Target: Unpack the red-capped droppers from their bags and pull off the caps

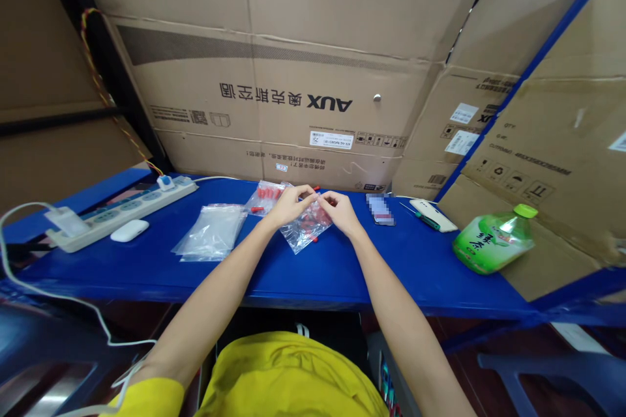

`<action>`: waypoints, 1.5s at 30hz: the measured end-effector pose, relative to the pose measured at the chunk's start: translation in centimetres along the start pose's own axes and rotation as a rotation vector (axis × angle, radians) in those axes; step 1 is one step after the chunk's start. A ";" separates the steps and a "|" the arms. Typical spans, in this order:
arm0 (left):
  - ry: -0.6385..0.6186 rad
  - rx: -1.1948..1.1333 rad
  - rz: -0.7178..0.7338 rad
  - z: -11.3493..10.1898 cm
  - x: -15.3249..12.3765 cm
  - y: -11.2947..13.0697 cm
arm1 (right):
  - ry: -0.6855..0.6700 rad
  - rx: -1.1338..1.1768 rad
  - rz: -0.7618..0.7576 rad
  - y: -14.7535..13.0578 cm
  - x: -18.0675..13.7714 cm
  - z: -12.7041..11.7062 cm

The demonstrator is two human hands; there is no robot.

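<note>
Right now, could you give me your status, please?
Left hand, right hand gripping bag of red pieces. Second red-filled bag just behind. Clear bags alongside.

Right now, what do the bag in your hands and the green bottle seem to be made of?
The bag, pinched by left hand and right hand: thin clear plastic film, glossy; it crinkles and red pieces show through. The green bottle: probably translucent plastic, shiny, with bright highlights.

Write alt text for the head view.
Left hand and right hand hold a clear bag of small red parts at its top edge on a blue table. Flat clear bags, power strip and green bottle lie nearby.
</note>
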State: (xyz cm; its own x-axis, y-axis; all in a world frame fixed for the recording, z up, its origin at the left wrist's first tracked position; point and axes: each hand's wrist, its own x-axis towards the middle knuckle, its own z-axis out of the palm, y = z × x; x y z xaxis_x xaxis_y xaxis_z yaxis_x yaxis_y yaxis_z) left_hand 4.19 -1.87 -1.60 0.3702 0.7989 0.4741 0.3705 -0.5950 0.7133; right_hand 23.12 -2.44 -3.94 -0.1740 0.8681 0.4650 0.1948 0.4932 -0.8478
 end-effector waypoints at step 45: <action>0.067 -0.126 -0.022 -1.0 0.3 -0.5 | 0.012 0.055 -0.016 -0.8 -0.1 0.2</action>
State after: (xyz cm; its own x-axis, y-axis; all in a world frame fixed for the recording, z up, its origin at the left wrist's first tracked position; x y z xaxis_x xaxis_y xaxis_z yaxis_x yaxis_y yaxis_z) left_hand 3.24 -1.23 -1.29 0.3043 0.8182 0.4879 0.2660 -0.5648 0.7812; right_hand 22.82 -2.88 -3.38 -0.1647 0.8609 0.4814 0.1384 0.5034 -0.8529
